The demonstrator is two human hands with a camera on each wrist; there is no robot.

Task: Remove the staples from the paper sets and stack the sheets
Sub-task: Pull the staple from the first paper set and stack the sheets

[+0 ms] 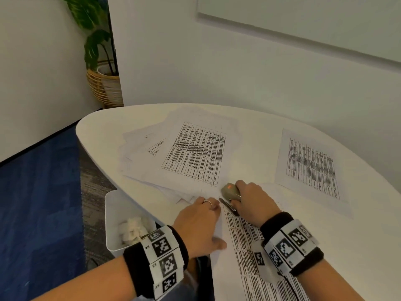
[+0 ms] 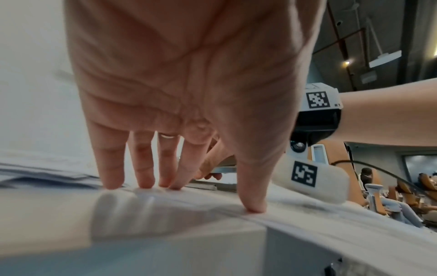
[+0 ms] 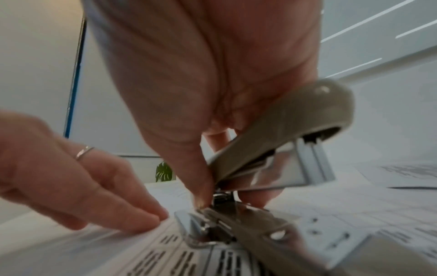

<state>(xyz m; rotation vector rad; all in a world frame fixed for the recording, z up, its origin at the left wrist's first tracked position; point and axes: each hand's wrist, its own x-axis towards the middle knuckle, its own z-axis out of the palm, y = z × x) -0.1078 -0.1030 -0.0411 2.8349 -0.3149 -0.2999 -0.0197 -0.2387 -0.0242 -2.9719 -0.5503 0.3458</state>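
Observation:
A stapled paper set (image 1: 245,246) printed with a table lies at the near edge of the white table (image 1: 102,131). My left hand (image 1: 201,222) presses flat on its top left corner, fingers straight (image 2: 141,168) and thumb down on the sheet (image 2: 307,224). My right hand (image 1: 253,198) grips a beige stapler (image 1: 231,191), which hinges apart in the right wrist view (image 3: 283,134). Its metal rear end (image 3: 203,229) sits on the paper's corner, just beside my left fingertips (image 3: 151,214). The staple itself is hidden.
A loose pile of printed sheets (image 1: 191,148) lies at the table's middle, and a single sheet (image 1: 310,164) to the right. A white bin (image 1: 112,205) with crumpled paper stands below the table's left edge. A potted plant (image 1: 106,88) stands by the wall.

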